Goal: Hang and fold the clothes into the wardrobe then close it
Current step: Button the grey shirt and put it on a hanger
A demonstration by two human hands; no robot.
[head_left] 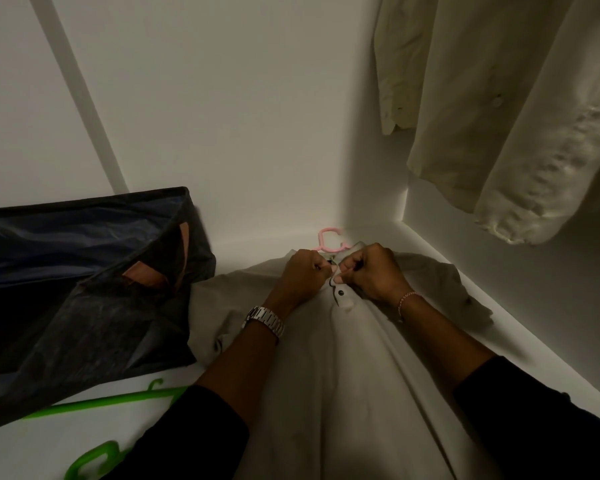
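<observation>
While the beige shirt (343,358) lies spread flat on the wardrobe floor (520,306), both hands are bunched together at its collar, and that is where all the work is. The left hand (302,275) has its fingers curled tight on one edge of the placket, the right hand (371,271) pinches the opposite edge, so each grip is clamped on cloth with barely a gap between the knuckles: this looks like a top button being done up. Just below the right thumb sits a dark button (341,292) on the placket (already through its hole or not, I cannot tell). Just beyond the grip, the pink hanger (329,240) pokes its hook out past the collar, so the hanger seems to be inside the shirt already, and fastening the neck would keep the shirt from sliding off once lifted. Laying it flat gives both hands a steady surface to button against. Off to the left of the grip slumps a dark fabric bag (84,289), with green hangers (111,403) nearer the person, spares by the look of them. Up to the right, pale garments (499,116) hang already, which suggests where this one goes.
</observation>
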